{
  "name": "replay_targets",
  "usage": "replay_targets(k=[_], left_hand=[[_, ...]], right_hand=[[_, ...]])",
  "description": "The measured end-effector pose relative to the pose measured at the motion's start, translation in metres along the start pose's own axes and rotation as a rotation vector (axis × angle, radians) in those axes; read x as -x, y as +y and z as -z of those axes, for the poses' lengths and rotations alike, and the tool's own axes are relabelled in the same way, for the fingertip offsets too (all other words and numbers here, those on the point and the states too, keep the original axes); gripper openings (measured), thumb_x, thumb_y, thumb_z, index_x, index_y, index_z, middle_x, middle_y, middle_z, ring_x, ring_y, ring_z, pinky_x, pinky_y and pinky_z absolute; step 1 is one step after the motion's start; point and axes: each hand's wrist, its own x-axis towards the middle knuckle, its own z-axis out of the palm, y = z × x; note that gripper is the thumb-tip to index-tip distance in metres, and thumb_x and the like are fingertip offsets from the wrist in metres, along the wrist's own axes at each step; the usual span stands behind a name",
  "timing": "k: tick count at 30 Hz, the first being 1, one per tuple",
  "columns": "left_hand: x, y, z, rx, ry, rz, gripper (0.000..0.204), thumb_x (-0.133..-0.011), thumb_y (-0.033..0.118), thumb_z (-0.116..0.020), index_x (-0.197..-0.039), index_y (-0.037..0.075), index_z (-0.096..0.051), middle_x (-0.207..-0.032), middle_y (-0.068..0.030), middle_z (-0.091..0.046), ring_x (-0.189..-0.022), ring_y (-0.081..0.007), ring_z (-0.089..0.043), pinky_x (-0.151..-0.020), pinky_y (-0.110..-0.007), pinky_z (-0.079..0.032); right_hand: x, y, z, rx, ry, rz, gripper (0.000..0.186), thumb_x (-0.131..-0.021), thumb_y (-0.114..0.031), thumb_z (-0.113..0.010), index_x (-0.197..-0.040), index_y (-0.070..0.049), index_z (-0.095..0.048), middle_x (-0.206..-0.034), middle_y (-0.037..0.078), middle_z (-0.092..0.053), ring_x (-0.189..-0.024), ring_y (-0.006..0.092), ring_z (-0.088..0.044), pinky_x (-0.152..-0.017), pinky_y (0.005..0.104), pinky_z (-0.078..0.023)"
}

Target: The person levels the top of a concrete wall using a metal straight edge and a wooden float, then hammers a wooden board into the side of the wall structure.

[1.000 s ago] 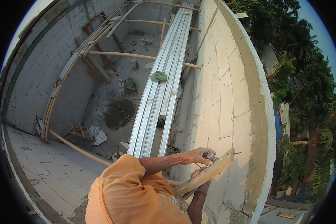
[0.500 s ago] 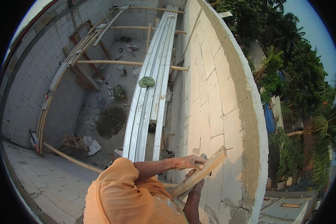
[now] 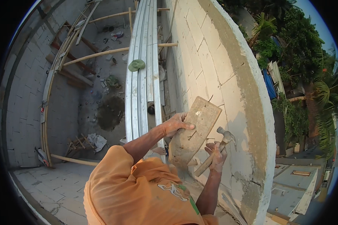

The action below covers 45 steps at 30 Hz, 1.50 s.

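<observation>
Head view: left hand (image 3: 175, 123) grips a mortar-stained flat wooden board (image 3: 193, 133) against the pale block wall (image 3: 210, 67); right hand (image 3: 215, 154) clutches a wooden-handled claw hammer (image 3: 214, 152) — a glancing swing could hit fingers or drop the board.

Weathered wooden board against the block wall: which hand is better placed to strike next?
Right. The right hand grips the wooden-handled claw hammer; the left hand steadies the weathered wooden board.

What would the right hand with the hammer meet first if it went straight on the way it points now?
Probably the pale block wall: the right hand points its wooden-handled claw hammer up toward it, beside the flat wooden board. Depth is unclear.
</observation>
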Motion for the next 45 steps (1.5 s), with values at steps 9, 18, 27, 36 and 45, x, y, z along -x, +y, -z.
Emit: replay_targets(k=[9,18,27,36,45], left_hand=[[0.015,0.006,-0.006,-0.404,0.354,0.028,0.046,-0.081,0.021,-0.077,-0.116,-0.004,-0.061,-0.101,-0.0146,-0.070,-0.089,-0.0189,-0.068,-0.084,-0.033,-0.054],[0.014,-0.008,-0.011,-0.564,0.318,0.114,0.032,-0.082,0.015,-0.069,-0.107,-0.004,-0.068,-0.090,-0.0101,-0.071,-0.079,-0.0147,-0.066,-0.077,-0.030,-0.053],[0.013,-0.031,-0.037,-0.539,0.244,0.083,0.029,-0.082,0.014,-0.066,-0.104,-0.005,-0.067,-0.086,-0.0068,-0.069,-0.076,-0.0111,-0.062,-0.071,-0.029,-0.051],[0.014,-0.046,-0.043,-0.838,0.249,-0.064,0.040,-0.079,0.022,-0.068,-0.111,-0.001,-0.065,-0.085,-0.0176,-0.067,-0.079,-0.0265,-0.065,-0.077,-0.038,-0.051],[0.021,-0.053,-0.045,-1.111,0.171,-0.134,0.046,-0.082,0.032,-0.067,-0.112,-0.002,-0.064,-0.096,-0.0219,-0.066,-0.090,-0.0329,-0.066,-0.082,-0.040,-0.051]], right_hand=[[0.067,-0.055,-0.016,0.464,-0.211,-0.220,0.044,-0.091,-0.034,-0.066,-0.107,0.005,-0.055,-0.067,0.006,-0.056,-0.049,0.0121,-0.052,-0.048,0.0292,-0.042],[0.059,-0.003,-0.006,0.878,-0.495,-0.295,0.055,-0.091,-0.040,-0.063,-0.114,0.007,-0.050,-0.079,0.019,-0.060,-0.066,0.0285,-0.060,-0.062,0.0402,-0.048],[0.048,-0.012,0.002,1.100,-0.634,-0.307,0.054,-0.092,-0.040,-0.060,-0.106,0.011,-0.050,-0.095,0.036,-0.061,-0.095,0.0493,-0.061,-0.079,0.0524,-0.048],[0.046,-0.031,0.018,1.085,-0.595,-0.282,0.044,-0.090,-0.034,-0.065,-0.103,0.007,-0.055,-0.061,0.014,-0.062,-0.058,0.0263,-0.065,-0.059,0.0400,-0.052],[0.045,0.047,0.057,1.132,-0.605,0.126,0.031,-0.086,-0.028,-0.069,-0.089,0.003,-0.063,-0.059,0.007,-0.063,-0.054,0.0163,-0.064,-0.053,0.0331,-0.051]])
